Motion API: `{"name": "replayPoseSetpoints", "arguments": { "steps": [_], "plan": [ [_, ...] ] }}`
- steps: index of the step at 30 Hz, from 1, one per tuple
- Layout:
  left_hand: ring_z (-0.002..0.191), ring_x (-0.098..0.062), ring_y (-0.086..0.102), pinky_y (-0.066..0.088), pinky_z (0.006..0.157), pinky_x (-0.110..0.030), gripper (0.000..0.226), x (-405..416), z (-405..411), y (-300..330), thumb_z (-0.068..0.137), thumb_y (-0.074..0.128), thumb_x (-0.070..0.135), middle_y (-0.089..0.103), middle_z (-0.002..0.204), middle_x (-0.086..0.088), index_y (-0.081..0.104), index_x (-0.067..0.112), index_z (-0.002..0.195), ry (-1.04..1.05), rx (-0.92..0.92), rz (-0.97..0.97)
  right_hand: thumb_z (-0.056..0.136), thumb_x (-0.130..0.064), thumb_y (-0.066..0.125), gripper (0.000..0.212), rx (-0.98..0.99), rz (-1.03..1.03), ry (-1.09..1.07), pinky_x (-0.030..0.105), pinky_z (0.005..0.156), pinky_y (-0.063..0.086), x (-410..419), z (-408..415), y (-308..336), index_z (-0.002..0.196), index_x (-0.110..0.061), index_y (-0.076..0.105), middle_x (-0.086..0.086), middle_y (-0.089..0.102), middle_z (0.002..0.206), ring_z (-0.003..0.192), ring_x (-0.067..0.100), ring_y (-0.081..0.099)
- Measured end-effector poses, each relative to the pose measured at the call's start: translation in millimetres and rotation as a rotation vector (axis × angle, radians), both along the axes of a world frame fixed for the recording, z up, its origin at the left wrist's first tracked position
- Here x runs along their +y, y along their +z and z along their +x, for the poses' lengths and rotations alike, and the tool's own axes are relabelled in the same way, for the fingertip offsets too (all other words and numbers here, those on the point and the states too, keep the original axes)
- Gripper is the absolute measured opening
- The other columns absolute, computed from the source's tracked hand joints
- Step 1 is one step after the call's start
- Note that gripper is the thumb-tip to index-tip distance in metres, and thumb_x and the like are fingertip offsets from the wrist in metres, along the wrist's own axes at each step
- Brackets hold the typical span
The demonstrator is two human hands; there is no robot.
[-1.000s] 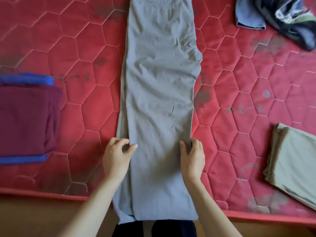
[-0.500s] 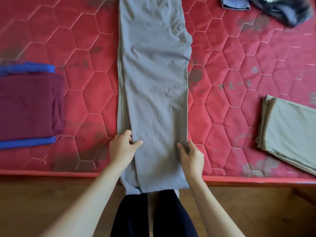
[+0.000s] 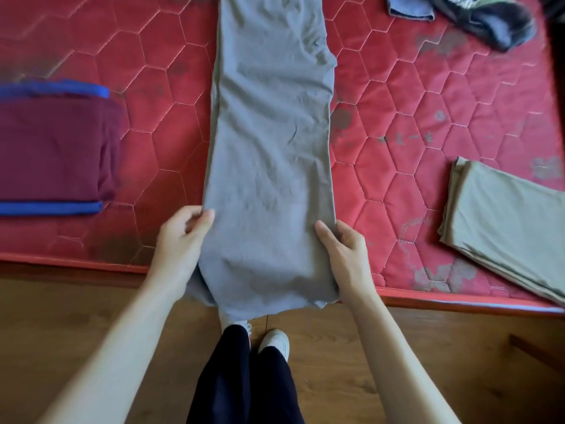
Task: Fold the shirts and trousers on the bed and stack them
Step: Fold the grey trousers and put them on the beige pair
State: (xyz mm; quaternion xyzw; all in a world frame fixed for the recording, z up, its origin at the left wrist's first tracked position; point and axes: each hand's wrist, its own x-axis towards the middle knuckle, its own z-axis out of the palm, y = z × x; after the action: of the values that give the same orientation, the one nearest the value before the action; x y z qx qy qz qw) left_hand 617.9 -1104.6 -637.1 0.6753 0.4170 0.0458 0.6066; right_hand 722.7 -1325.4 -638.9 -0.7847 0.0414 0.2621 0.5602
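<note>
I see the bed point(image 3: 397, 123), a red mattress quilted in hexagons and marked with grey stains, filling most of the view, with its near edge running above a brown wooden floor point(image 3: 91, 332). The grey trousers point(image 3: 269, 148) lie down the middle of the bed, legs folded together, reaching from the far edge to the near edge, where the hems hang over. At the left edge sits a folded stack point(image 3: 52, 151), maroon cloth over blue. By the right edge, close to the near right corner, lies a folded olive garment point(image 3: 510, 221). In the far right corner a dark unfolded heap point(image 3: 489, 16) waits.

My left hand point(image 3: 180, 240) pinches the trousers' left edge near the hem; my right hand point(image 3: 345, 252) grips the right edge, thumb on top.

I judge the lengthwise fold comes next. If one hand lifts ahead of the other, the two legs could slide apart and the fold land crooked. The overhanging hems may drag on the bed's near edge, and the creases by the knee could get pressed in.
</note>
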Motion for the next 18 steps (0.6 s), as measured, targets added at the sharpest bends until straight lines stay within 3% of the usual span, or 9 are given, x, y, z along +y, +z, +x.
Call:
{"name": "replayPoseSetpoints", "arguments": {
  "steps": [3,5,7,11,13,15,18],
  "plan": [
    [0.089,-0.018,0.067,0.053,0.079,-0.035,0.014,4,-9,-19,0.093,0.063,0.025,0.072,0.099,-0.006,0.067,0.018,0.104,-0.036,0.121,-0.117,0.094,-0.026,0.058,0.033,-0.025,-0.164,0.097,0.044,0.063,0.045,9,-4,-23,0.087,0.005,0.055,0.021,0.062,0.079,0.069,0.019,0.051],
    [0.084,-0.025,0.064,0.053,0.081,-0.041,0.022,-3,-21,-35,0.093,0.063,0.02,0.07,0.103,-0.014,0.065,0.005,0.11,-0.098,0.267,-0.15,0.094,-0.022,0.059,0.026,-0.001,-0.346,0.186,0.04,0.067,0.044,7,-16,-48,0.09,0.004,0.057,0.016,0.063,0.083,0.075,0.021,0.054],
    [0.084,-0.024,0.064,0.053,0.086,-0.043,0.019,-7,-36,-50,0.091,0.065,0.022,0.071,0.098,-0.009,0.068,0.008,0.104,-0.225,0.382,0.013,0.089,-0.021,0.063,0.017,0.026,-0.411,0.196,0.035,0.065,0.042,1,-26,-65,0.09,-0.004,0.059,0.004,0.064,0.082,0.077,0.021,0.056],
    [0.088,-0.022,0.062,0.05,0.081,-0.043,0.013,-23,-56,-53,0.088,0.066,0.025,0.066,0.094,0.001,0.066,0.016,0.097,-0.36,0.391,0.235,0.081,-0.023,0.072,0.011,0.084,-0.267,0.142,0.017,0.061,0.047,-12,-44,-72,0.087,-0.027,0.064,-0.013,0.071,0.082,0.079,0.006,0.066],
    [0.089,-0.024,0.06,0.048,0.079,-0.041,0.012,-36,-60,-52,0.089,0.065,0.022,0.063,0.097,-0.001,0.061,0.012,0.095,-0.375,0.379,0.25,0.081,-0.017,0.074,0.014,0.183,-0.135,0.125,0.023,0.072,0.054,-16,-54,-70,0.092,-0.025,0.069,-0.009,0.075,0.087,0.085,0.009,0.07],
    [0.088,-0.03,0.06,0.043,0.074,-0.037,0.012,-41,-62,-47,0.092,0.061,0.019,0.066,0.093,-0.009,0.058,0.007,0.092,-0.32,0.341,0.168,0.083,-0.011,0.073,0.014,0.249,-0.044,0.114,0.032,0.077,0.058,-20,-61,-63,0.096,-0.016,0.071,0.0,0.076,0.093,0.09,0.019,0.072],
    [0.089,-0.023,0.067,0.046,0.074,-0.031,0.011,-32,-68,-21,0.094,0.059,0.023,0.072,0.091,-0.007,0.062,0.013,0.096,-0.196,0.11,-0.115,0.081,-0.017,0.077,0.012,0.319,0.153,0.087,0.027,0.068,0.057,-29,-62,-42,0.092,-0.013,0.074,0.008,0.075,0.096,0.088,0.024,0.072]
  ]
}}
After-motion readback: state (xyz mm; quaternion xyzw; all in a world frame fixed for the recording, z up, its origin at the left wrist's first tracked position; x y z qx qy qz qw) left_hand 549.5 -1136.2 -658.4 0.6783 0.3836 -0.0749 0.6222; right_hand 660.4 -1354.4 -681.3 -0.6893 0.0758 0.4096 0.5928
